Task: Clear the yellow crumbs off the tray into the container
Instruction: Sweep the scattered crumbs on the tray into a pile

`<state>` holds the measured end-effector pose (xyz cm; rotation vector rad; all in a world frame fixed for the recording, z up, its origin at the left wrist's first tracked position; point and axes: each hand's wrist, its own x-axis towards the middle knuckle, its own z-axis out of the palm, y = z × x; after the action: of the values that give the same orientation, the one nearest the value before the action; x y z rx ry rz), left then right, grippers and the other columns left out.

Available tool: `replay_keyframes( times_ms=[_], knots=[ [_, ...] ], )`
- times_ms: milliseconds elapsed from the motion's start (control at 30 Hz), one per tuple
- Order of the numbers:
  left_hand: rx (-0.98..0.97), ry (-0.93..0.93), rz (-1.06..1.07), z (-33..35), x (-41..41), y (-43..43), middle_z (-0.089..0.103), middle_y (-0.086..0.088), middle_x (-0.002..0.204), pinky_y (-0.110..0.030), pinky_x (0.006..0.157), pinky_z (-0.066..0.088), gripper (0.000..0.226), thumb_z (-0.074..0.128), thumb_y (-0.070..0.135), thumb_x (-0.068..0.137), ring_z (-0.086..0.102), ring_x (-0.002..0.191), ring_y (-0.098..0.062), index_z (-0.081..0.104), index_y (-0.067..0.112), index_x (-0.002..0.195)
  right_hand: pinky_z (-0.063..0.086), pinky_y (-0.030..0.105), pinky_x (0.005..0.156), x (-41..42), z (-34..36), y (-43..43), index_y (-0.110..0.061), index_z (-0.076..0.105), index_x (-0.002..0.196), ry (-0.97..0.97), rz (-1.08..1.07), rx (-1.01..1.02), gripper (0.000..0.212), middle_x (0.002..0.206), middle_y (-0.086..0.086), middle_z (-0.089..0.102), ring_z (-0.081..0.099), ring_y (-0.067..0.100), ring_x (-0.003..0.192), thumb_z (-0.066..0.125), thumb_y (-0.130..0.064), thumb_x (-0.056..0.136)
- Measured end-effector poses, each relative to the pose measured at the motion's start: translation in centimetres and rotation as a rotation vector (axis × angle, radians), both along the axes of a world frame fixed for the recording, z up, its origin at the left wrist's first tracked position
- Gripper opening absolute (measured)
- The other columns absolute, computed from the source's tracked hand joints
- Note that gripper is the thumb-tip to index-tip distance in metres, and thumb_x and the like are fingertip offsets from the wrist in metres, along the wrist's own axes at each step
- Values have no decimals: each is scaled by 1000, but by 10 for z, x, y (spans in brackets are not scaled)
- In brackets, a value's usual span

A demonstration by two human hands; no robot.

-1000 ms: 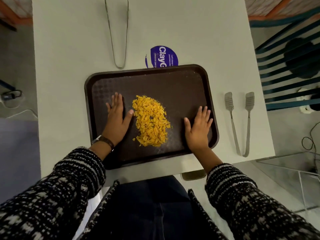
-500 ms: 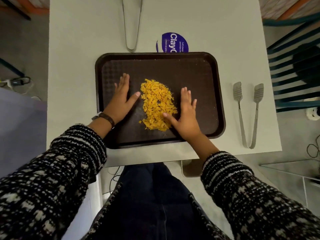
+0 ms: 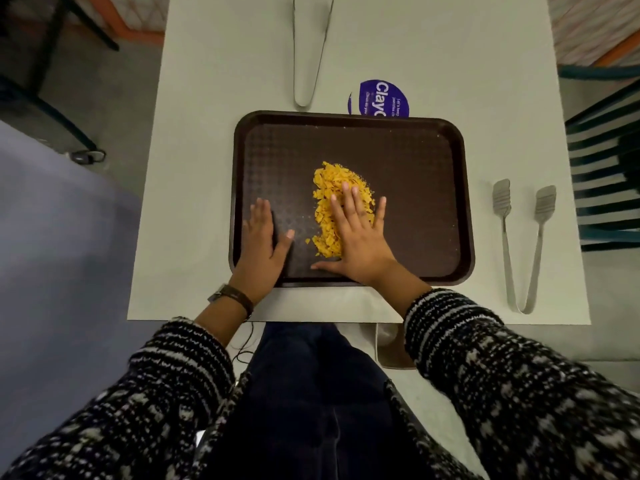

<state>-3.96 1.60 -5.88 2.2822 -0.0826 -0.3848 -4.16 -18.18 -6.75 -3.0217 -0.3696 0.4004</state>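
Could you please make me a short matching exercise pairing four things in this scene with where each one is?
1. yellow crumbs
2. left hand
3. flat-tipped tongs
4. wire tongs

a. on the table beyond the tray
b. flat on the tray's left part
c. on the table right of the tray
d. partly under the right hand

Pairs: 1-d, 2-b, 3-c, 4-a

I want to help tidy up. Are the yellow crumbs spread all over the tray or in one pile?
One pile. The crumbs sit heaped mid-tray, partly under the right hand.
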Motion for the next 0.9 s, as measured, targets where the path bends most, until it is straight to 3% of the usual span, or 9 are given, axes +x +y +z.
replay_keyframes(
  times_ms=[100, 233, 400, 567, 900],
  knots=[
    [28, -1, -11, -4, -10, 1, -5, -8, 158, -28, 114, -12, 69, 36, 36, 97, -13, 140, -8, -1, 8, 148, -17, 62, 108, 3, -2, 11, -13, -14, 147, -19, -88, -1, 107, 157, 14, -12, -16, 27, 144, 28, -82, 77],
    [64, -6, -24, -7, -16, 5, -6, -9, 158, -29, 114, -13, 70, 36, 38, 96, -15, 139, -7, -1, 9, 148, -15, 60, 109, 0, -2, 10, -13, -11, 147, -64, -194, 58, 99, 158, 15, -8, -15, 25, 144, 29, -77, 82],
    [254, -3, 32, -11, -18, -17, -4, -20, 156, -36, 113, -12, 77, 38, 43, 95, -8, 145, -29, -1, 0, 146, -23, 53, 109, -20, 3, -17, -15, -10, 150, -88, -227, 149, 114, 157, 10, -14, -16, 24, 145, 37, -84, 72],
    [372, 16, 42, -16, -32, -66, -8, -26, 154, -38, 113, -15, 85, 30, 55, 92, -10, 144, -34, -8, -1, 145, -18, 58, 110, -39, 6, -69, -21, -16, 148, 15, -222, 170, 126, 158, 7, -17, -19, 22, 145, 45, -88, 60],
    [-15, -9, 183, -3, -17, -106, -9, -14, 157, -29, 115, -15, 72, 38, 27, 96, -13, 144, -22, -9, 3, 146, -19, 59, 110, -18, 4, -74, -19, -13, 150, 94, -112, 189, 132, 157, 5, -19, -20, 22, 145, 49, -89, 57]
  ],
)
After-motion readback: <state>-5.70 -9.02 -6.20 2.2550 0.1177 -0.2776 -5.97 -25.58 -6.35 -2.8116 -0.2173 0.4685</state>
